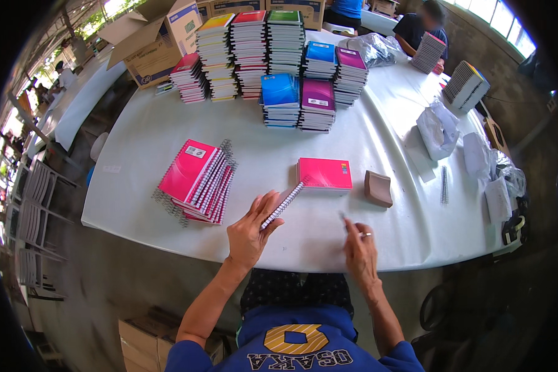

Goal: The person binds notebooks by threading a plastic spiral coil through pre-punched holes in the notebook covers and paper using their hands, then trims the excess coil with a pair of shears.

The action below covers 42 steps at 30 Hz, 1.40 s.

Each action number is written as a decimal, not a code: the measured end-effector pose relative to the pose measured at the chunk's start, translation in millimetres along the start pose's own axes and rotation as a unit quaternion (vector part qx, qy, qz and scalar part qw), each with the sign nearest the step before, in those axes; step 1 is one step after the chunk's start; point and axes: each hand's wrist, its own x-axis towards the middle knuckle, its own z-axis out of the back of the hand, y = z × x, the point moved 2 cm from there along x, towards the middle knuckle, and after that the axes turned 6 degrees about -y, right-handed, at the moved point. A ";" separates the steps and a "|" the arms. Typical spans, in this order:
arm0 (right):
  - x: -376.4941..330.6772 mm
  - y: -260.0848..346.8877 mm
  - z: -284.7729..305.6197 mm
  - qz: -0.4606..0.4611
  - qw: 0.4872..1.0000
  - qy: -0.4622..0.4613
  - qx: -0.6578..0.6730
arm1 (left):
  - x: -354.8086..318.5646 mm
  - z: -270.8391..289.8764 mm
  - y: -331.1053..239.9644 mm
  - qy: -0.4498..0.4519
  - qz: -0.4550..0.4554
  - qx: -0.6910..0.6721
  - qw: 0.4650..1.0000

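My left hand (251, 226) is closed on a spiral notebook (283, 206), which it holds tilted on edge with the wire coil facing up. To the right, my right hand (360, 245) hangs just over the table, its fingers pinched around a small, thin, greyish thing that is blurred. Beyond the held notebook lies a neat pile of pink notebooks (324, 173), with no coil visible on it. A brown curved block (378, 188) sits beside that pile. Left of my left hand, pink spiral notebooks (195, 177) are stacked crosswise, coils sticking out on both sides.
Tall stacks of colored notebooks (285, 49) stand at the back of the white table (260, 139), beside an open cardboard box (161, 46). Crumpled white wrapping (438, 130) and a loose wire coil (444, 185) lie on the right. Another person (420, 31) sits at the far right.
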 end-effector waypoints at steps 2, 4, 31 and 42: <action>5.9 56.7 7.3 0.081 0.993 0.040 0.070 | -6.8 -4.1 -3.3 -0.024 -0.081 0.150 0.985; 15.3 90.9 10.1 0.175 0.981 0.038 0.071 | -7.4 -7.2 -7.7 -0.026 -0.089 0.161 0.983; 60.8 4.2 -12.5 0.139 0.987 0.068 0.047 | 79.6 156.5 71.3 0.296 0.008 0.208 0.932; 178.0 -55.9 -41.8 -0.206 0.974 0.067 -0.057 | 47.9 62.7 -1.4 0.157 -0.147 0.156 0.964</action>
